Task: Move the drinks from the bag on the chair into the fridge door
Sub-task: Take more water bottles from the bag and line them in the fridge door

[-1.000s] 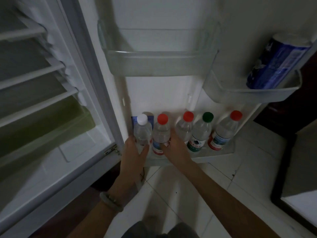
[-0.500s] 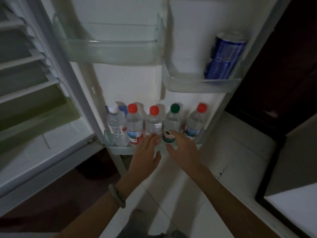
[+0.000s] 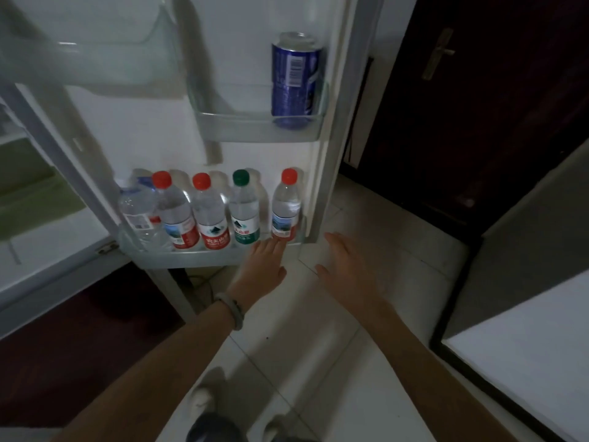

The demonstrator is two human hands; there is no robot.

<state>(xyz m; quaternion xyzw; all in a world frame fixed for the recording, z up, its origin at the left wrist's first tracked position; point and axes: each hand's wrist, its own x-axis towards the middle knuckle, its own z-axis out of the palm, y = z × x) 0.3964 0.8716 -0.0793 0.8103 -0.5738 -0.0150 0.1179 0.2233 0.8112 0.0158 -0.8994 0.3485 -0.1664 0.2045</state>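
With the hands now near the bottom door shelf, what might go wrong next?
1. The left hand is close to the rightmost red-capped clear plastic bottle; a nudge might tip it.
2. The tall blue metal can stands alone on the small clear upper shelf; swinging the door may topple it.

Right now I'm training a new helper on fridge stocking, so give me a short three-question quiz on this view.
1. How many capped bottles stand in the bottom door shelf?
2. True or false: the blue can shares that shelf with the bottles.
3. Which hand is nearer the rightmost red-capped bottle: A left hand, B right hand?

Key: 1. five; 2. false, it stands in the small shelf above; 3. A.
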